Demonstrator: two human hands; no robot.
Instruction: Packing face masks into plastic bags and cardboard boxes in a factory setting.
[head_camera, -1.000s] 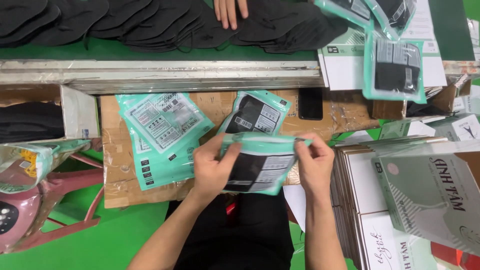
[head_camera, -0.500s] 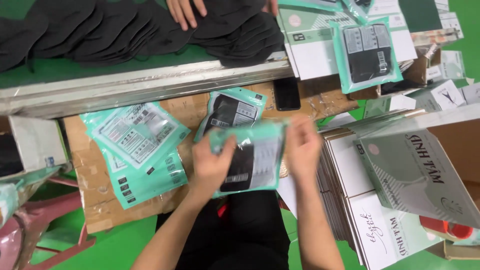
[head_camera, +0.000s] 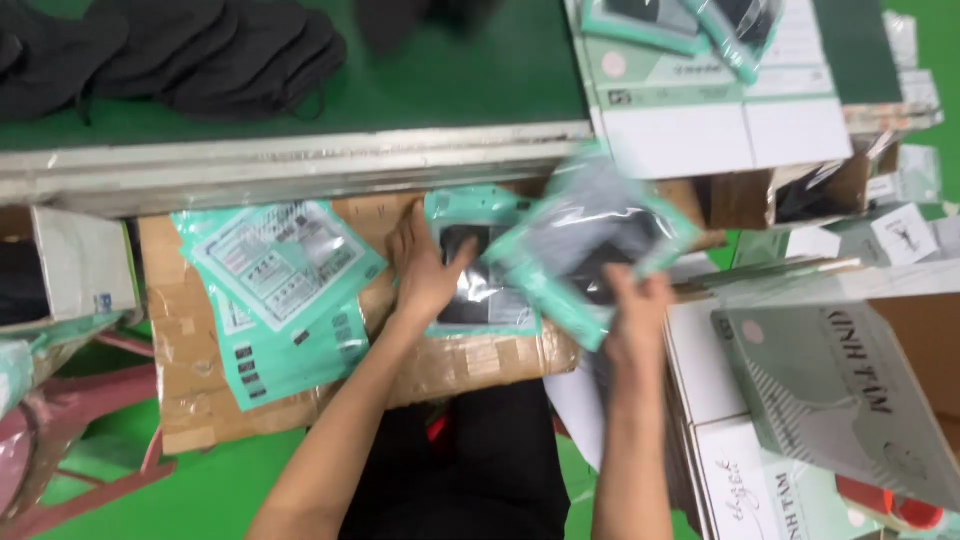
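At centre frame the right hand (head_camera: 635, 310) pinches a blurred teal pouch (head_camera: 590, 245) with a dark mask inside, lifted clear of the cardboard table (head_camera: 480, 360). The left hand (head_camera: 425, 270) lies flat, fingers spread, on a second glossy pouch (head_camera: 480, 265). Gripping the slick film by its edge should prevent creasing. Flat empty pouches (head_camera: 280, 280) sit left.

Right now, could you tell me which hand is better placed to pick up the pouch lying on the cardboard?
Left: the left hand already rests on that flat pouch, while the right hand is busy holding another pouch aloft.
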